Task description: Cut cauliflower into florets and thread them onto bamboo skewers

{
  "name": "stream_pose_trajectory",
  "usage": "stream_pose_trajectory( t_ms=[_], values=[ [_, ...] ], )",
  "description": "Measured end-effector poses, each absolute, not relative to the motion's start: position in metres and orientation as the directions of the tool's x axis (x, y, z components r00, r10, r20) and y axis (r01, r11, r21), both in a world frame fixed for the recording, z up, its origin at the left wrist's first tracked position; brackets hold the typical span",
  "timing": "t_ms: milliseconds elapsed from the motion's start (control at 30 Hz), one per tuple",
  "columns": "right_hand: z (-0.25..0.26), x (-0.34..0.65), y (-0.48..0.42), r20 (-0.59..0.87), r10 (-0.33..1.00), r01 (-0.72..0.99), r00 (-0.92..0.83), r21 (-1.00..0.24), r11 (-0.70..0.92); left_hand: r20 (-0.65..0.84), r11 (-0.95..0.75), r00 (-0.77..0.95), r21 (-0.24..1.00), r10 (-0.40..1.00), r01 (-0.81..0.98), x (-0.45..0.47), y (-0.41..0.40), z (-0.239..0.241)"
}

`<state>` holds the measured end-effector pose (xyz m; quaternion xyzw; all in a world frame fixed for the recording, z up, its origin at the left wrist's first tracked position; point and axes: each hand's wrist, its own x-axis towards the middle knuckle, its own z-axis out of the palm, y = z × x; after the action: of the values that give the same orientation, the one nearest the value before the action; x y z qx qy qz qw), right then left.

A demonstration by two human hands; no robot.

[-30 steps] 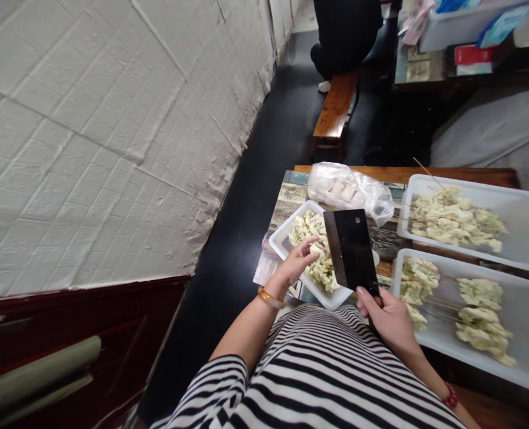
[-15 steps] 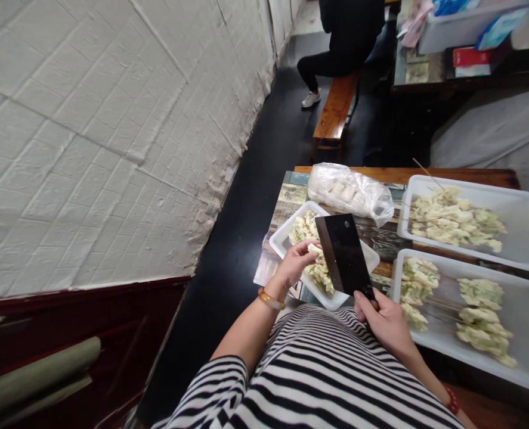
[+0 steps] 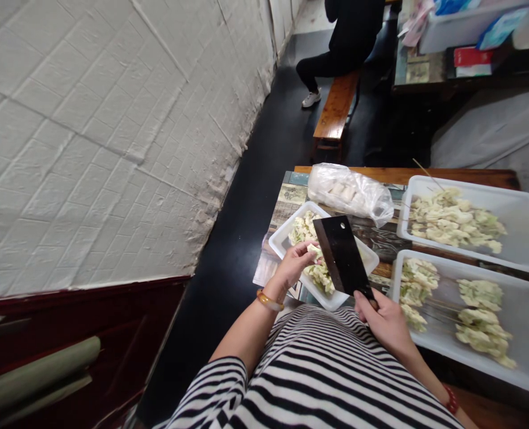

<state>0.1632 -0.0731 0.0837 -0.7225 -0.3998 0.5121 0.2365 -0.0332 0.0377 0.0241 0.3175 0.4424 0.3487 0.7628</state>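
My right hand (image 3: 386, 322) grips the handle of a dark cleaver (image 3: 341, 255), whose broad blade stands up over a small white tray (image 3: 281, 241) of cauliflower florets. My left hand (image 3: 293, 263) is closed on a cauliflower piece (image 3: 314, 252) at the tray, right beside the blade's left edge. More florets (image 3: 321, 275) lie in the tray under the blade.
Two larger white trays (image 3: 521, 214) (image 3: 526, 322) on the right hold skewered cauliflower. A clear plastic bag (image 3: 349, 192) lies behind the small tray. A tiled wall runs along the left. A person in black sits on a wooden bench (image 3: 336, 107) further back.
The cleaver has tilted and shifted left, closer to my left hand. My left hand has closed on a floret. The person at the bench has moved their legs.
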Motion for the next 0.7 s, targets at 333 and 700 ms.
stream_pose_trajectory(
  t_ms=[333, 700],
  values=[
    [0.079, 0.166, -0.076, -0.534, 0.831, 0.381, 0.153, -0.744, -0.549, -0.411, 0.520, 0.396, 0.824, 0.821, -0.224, -0.033, 0.040, 0.024],
    [0.065, 0.167, -0.077, -0.459, 0.878, 0.486, 0.136, -0.741, -0.463, -0.414, 0.509, 0.409, 0.846, 0.813, -0.157, -0.033, 0.040, 0.026]
  ],
)
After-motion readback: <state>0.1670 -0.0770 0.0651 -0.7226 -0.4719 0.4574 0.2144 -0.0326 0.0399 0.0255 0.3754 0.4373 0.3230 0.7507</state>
